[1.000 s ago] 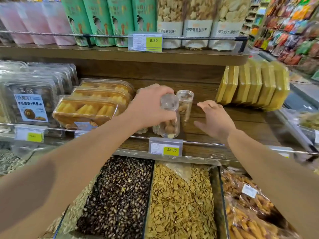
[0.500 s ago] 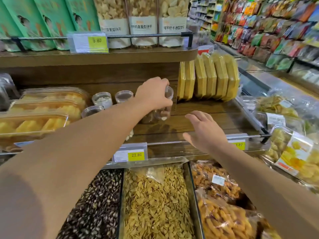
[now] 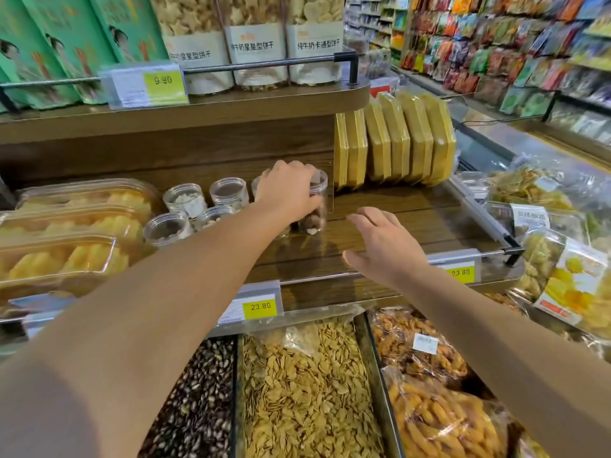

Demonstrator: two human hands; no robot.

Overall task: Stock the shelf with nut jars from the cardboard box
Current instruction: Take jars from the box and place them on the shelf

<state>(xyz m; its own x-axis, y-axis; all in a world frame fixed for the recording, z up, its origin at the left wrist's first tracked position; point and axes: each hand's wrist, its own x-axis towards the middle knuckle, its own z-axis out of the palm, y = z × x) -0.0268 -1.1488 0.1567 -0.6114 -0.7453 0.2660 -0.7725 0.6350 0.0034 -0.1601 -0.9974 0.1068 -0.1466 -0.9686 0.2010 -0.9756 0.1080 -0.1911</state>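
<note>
I've carried the nut jar [image 3: 314, 206] rightward along the wooden shelf [image 3: 380, 226]; my left hand [image 3: 289, 193] stays clamped on it, just beside the yellow packs [image 3: 393, 140], away from the placed jars [image 3: 205, 209]. My right hand [image 3: 383, 246] hovers open, empty. Plenty of bare shelf remains in this store aisle.

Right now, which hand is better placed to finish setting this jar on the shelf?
Left. The left hand already grips the nut jar from above, its base at the wooden shelf beside the other jars. The right hand hovers open and empty over bare shelf.
</note>
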